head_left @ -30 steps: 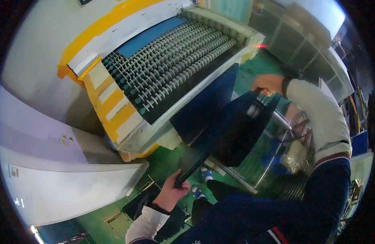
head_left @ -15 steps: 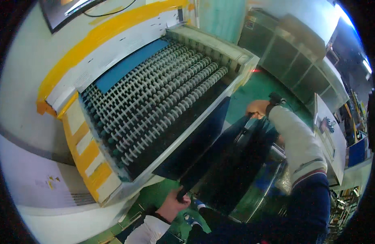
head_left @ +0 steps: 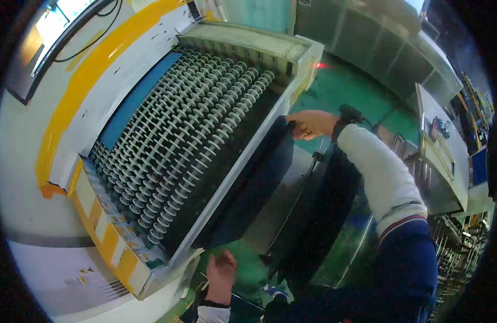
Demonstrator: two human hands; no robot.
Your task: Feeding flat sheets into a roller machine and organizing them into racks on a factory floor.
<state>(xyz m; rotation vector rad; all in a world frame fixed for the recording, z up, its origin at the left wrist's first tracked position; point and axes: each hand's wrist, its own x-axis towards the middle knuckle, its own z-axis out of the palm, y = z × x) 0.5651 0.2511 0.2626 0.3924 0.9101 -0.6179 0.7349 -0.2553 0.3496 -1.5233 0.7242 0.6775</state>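
At the far end of the machine's front edge, my right hand [head_left: 312, 125] has its fingers closed at the top corner of a dark sheet [head_left: 254, 185]. The sheet hangs along the front of a roller conveyor [head_left: 176, 145] with rows of pale ringed rollers. My left hand [head_left: 221, 272] is below the machine's near corner, fingers loosely bent and apart, with nothing seen in it. Another dark sheet [head_left: 332, 210] hangs to the right, beside a thin metal rod [head_left: 294, 210]; its lower part merges into shadow.
A blue strip [head_left: 141, 99] lies along the rollers' back. Behind it is a white panel with yellow tape [head_left: 92, 75], and a screen [head_left: 49, 35] above. A pale cabinet [head_left: 442, 151] stands at right, a large grey metal unit [head_left: 367, 48] behind. The floor [head_left: 345, 91] is green.
My right hand has moved left to the machine's front edge. My left hand has come off the dark strip that it gripped and dropped slightly lower left. The view has shifted.
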